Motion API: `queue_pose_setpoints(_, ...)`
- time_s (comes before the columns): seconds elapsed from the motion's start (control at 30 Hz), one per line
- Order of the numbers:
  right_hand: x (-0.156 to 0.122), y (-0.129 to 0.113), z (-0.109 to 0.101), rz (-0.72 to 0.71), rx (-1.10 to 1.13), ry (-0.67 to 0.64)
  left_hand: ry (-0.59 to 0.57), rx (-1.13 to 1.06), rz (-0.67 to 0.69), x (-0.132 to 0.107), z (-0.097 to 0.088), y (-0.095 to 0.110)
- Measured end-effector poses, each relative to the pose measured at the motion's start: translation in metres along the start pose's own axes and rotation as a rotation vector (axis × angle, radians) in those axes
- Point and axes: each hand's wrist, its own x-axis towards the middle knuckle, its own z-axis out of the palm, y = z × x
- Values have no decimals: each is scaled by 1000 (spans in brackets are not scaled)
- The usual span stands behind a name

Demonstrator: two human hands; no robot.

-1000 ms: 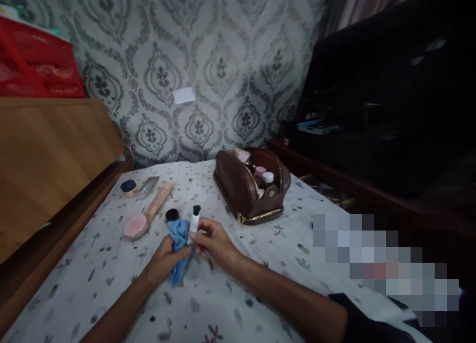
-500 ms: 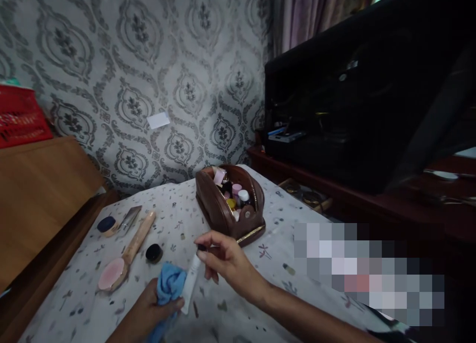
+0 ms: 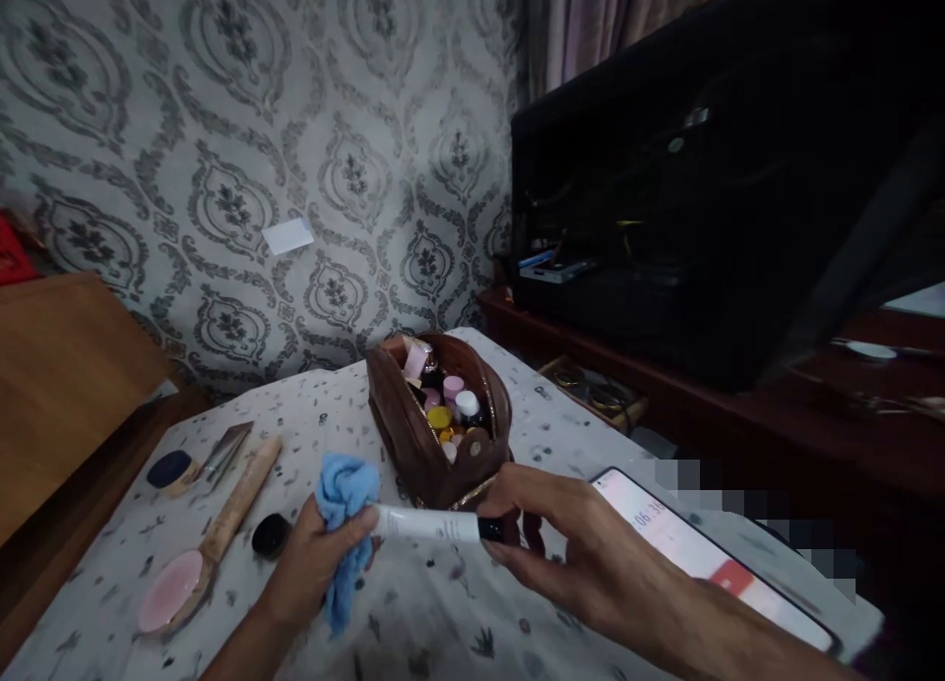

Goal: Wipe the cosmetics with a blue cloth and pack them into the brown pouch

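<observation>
A white tube with a black cap lies level between my two hands. My right hand pinches its capped end. My left hand is closed on a crumpled blue cloth and presses it against the tube's other end. Just behind them stands an open brown cosmetics pouch filled with several small bottles and jars.
On the patterned tablecloth to the left lie a pink brush with a wooden handle, a small black jar, a dark blue jar and a flat silver tube. A lit phone rests at the right. A dark cabinet stands beyond.
The tube has gone from upright to lying level, with my right hand drawn out to its cap. My view swung right, and the phone came into sight.
</observation>
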Motion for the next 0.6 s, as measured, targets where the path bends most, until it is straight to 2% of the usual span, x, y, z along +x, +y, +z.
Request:
queue_pose_setpoints(0.1, -2, 3, 2, -65, -191, -25, -6, -82, 38, 2, 14, 18)
queue_pose_setpoints(0.17, -2, 7, 8, -96, -274, 3, -17, -115, 52, 2, 17, 19)
queue_pose_setpoints(0.23, -2, 13, 15, -121, -321, 21, -23, -136, 17, 1, 16, 12)
queue_pose_setpoints(0.4, -5, 17, 27, -209, -333, -22, 53, -181, -136, -9, 10, -13)
queue_pose_setpoints(0.6, -10, 13, 18, -177, -319, -50, 52, -188, -160, -11, 15, -16)
